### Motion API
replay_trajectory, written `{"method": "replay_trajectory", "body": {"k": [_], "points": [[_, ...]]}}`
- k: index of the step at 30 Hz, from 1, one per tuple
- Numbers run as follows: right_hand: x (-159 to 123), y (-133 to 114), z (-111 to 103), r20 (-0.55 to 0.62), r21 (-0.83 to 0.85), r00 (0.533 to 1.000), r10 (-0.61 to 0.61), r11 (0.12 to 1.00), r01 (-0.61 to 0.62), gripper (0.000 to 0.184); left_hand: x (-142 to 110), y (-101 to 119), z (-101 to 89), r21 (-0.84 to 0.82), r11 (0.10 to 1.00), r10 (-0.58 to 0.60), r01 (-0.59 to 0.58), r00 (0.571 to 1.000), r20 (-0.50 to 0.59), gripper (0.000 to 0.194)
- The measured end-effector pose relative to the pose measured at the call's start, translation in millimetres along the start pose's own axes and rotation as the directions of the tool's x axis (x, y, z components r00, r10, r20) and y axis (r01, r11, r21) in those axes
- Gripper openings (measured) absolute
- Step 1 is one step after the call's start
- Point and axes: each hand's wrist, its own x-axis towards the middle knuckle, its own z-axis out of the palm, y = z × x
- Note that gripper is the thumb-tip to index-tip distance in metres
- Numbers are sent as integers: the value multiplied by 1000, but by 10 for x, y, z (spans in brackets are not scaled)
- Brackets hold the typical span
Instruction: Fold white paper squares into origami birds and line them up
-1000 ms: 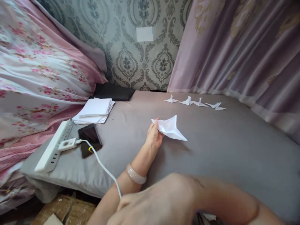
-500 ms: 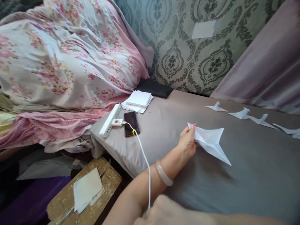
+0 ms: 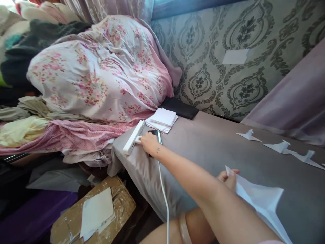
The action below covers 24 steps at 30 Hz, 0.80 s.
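My left hand [image 3: 230, 179] is closed on a folded white paper [image 3: 264, 198], pinching its upper left corner; a pale bangle [image 3: 185, 228] circles that wrist. My right arm crosses over the left one. At its end my right hand [image 3: 150, 144] is closed over the dark phone [image 3: 154, 132], which seems tilted and is largely covered by the hand. Right beside the fingers is the white charger plug [image 3: 138, 139] in a white power strip [image 3: 133, 138]. A white cable [image 3: 164, 189] hangs down from there past my right forearm.
Behind the strip lie a stack of white paper sheets [image 3: 164, 118] and a black flat item [image 3: 181, 107]. Several folded paper birds [image 3: 280, 146] stand along the right on the grey sheet [image 3: 198, 145]. A cardboard box [image 3: 127, 196] with papers sits lower left, below the edge.
My right hand has gone from the bottom of the view forward to the phone, which has shifted and tilted. My left hand and the folded paper appear lower and further right; the view has turned.
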Motion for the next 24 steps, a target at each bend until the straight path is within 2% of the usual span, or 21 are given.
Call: {"method": "replay_trajectory", "body": {"k": [3,7,10,14,17,20,24], "points": [[176,-221,63,14,11,999,42,999,-42,37,-13,-53,-115,96,987,125,-129,991,44,81],[324,-533,73,37,67,996,85,994,-87,37,-43,-74,-263,132,985,111,-113,994,20,85],[355,-660,112,39,103,991,126,986,-130,45,-86,-46,-297,143,983,112,-113,994,9,87],[309,-614,179,23,122,989,145,982,-147,43,-198,-9,-296,124,983,134,-138,990,42,78],[287,-558,185,5,122,979,204,971,-204,41,-248,-16,-313,83,984,157,-160,987,39,69],[242,-569,174,-10,133,971,241,962,-237,40,-238,-28,-343,57,986,159,-160,987,19,70],[40,-580,189,-24,149,970,240,961,-234,38,-270,-3,-359,65,981,181,-181,983,10,69]]}}
